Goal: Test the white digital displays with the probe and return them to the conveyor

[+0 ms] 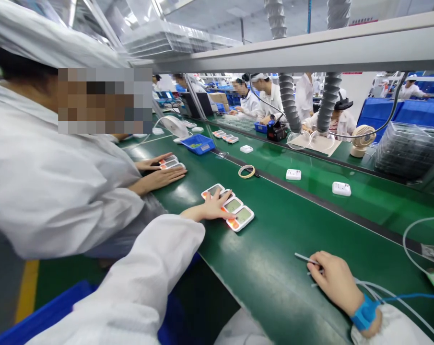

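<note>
My left hand [212,209] lies flat, fingers stretched out, on a row of three small white devices with grey screens and orange buttons [234,211] on the green conveyor belt [274,258]. My right hand [332,279] rests on the belt near its front edge, fingers curled around a thin white stick [305,258] beside thin white cables. A blue wrist strap [366,311] with a blue cord sits on that wrist.
A co-worker in white at my left presses both hands [159,175] on another set of devices. A tape roll [246,171], white sockets [293,174], a blue tray [198,143], a small fan [362,139] and stacked clear trays [407,148] lie beyond. More workers sit across.
</note>
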Demonstrator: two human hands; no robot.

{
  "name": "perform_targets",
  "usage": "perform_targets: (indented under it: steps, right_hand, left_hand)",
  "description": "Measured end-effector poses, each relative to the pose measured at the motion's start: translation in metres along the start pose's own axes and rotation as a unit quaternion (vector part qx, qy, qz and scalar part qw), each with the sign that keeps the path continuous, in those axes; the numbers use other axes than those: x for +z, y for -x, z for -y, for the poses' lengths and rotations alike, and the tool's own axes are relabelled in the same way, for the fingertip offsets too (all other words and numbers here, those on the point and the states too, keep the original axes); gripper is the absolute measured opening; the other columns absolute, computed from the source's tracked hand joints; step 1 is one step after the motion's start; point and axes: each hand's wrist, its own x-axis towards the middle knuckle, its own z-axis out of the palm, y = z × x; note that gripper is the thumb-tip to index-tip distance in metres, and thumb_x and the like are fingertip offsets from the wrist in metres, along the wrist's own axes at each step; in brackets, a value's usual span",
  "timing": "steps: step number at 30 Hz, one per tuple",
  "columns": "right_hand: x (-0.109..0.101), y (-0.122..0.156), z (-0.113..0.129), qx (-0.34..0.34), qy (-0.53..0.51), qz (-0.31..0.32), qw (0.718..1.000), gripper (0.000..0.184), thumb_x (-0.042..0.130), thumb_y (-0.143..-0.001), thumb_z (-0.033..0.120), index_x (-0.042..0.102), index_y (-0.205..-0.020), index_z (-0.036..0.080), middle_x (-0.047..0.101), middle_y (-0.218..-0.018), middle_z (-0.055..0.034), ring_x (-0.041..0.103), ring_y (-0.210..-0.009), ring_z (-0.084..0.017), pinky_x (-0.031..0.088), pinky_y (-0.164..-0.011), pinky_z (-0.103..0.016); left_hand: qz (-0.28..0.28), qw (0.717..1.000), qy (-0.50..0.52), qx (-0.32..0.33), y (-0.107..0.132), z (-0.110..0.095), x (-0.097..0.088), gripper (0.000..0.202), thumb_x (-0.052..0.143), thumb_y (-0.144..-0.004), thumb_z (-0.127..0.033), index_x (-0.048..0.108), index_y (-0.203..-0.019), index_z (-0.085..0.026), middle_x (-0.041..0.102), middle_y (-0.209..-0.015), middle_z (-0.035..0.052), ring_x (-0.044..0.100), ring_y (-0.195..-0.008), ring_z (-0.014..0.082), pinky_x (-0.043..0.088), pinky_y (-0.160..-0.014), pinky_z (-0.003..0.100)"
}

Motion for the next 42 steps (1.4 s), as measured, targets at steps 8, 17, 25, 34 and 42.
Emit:
perform_targets:
  steps: [8, 17, 25, 34, 42]
  right_hand:
    - [-0.003, 0.000, 0.002, 0.015, -0.005, 0.004, 1.000, 0.019, 0.049, -0.096, 0.027, 0.063, -0.085, 0.021, 0.063, -0.077, 0.0004, 0.059, -0.070, -0.015, 0.036, -0.066, -0.026]
    - [-0.005, -0.001, 0.004, 0.020, -0.003, 0.000, 1.000, 0.014, 0.054, -0.093, 0.021, 0.066, -0.087, 0.020, 0.065, -0.079, 0.0004, 0.061, -0.073, -0.014, 0.037, -0.069, -0.024]
    - [-0.005, -0.002, 0.004, 0.034, 0.000, 0.008, 0.999, 0.009, 0.059, -0.089, 0.018, 0.067, -0.087, 0.020, 0.067, -0.083, 0.0006, 0.062, -0.076, -0.015, 0.037, -0.070, -0.025]
    - [-0.006, -0.001, 0.005, 0.033, -0.001, 0.004, 0.999, 0.007, 0.061, -0.088, 0.017, 0.067, -0.086, 0.021, 0.066, -0.083, 0.0015, 0.062, -0.078, -0.015, 0.036, -0.071, -0.025]
    - [-0.007, -0.001, 0.004, 0.028, -0.004, 0.007, 1.000, 0.009, 0.059, -0.092, 0.022, 0.067, -0.088, 0.021, 0.067, -0.083, 0.0004, 0.062, -0.079, -0.016, 0.036, -0.070, -0.026]
  left_hand:
    - [-0.005, 0.999, 0.033, 0.001, 0.014, -0.113, 0.032, 0.131, 0.068, -0.052, -0.083, 0.013, -0.157, -0.027, -0.007, -0.162, 0.0249, -0.008, -0.140, 0.0610, 0.022, -0.102, 0.077]
    - [-0.126, 0.981, 0.107, 0.103, 0.061, -0.230, 0.071, 0.091, 0.058, -0.077, -0.072, 0.034, -0.151, -0.025, 0.012, -0.162, 0.0200, -0.002, -0.146, 0.0525, 0.009, -0.105, 0.079]
    - [-0.189, 0.878, 0.166, 0.406, 0.100, -0.226, 0.107, 0.034, 0.047, -0.094, -0.027, 0.065, -0.122, -0.020, 0.062, -0.103, 0.0118, 0.059, -0.098, 0.0239, 0.051, -0.087, 0.039]
    - [-0.156, 0.906, 0.096, 0.382, 0.101, -0.231, 0.103, 0.039, 0.054, -0.090, -0.022, 0.061, -0.128, -0.021, 0.060, -0.083, 0.0037, 0.058, -0.077, 0.0188, 0.045, -0.069, 0.029]
    - [-0.139, 0.958, 0.114, 0.224, 0.096, -0.207, 0.091, 0.043, 0.051, -0.093, -0.029, 0.055, -0.135, -0.021, 0.061, -0.071, -0.0015, 0.057, -0.064, 0.0157, 0.037, -0.060, 0.026]
